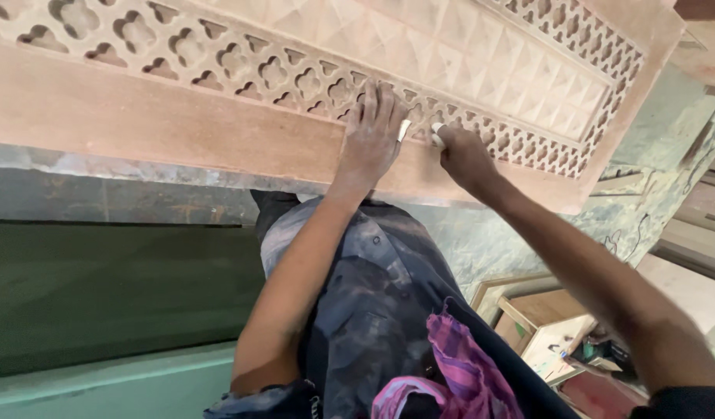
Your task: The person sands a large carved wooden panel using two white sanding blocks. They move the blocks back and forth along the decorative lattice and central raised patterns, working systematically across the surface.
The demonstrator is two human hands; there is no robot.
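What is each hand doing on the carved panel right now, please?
Left hand: open, fingers spread flat on the carved wooden panel.
Right hand: closed on a small pale piece, pressed against the fretwork.

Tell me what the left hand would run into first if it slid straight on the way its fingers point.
The left hand lies flat on the carved wooden panel, fingers pointing up the picture. They would likely cross the pierced lattice band first; the fingertips already touch it.

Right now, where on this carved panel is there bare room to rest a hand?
The plain band between the lattice and the panel's near edge is bare left of the left hand. It is crowded where that hand and the right hand, gripping a small pale piece, meet.
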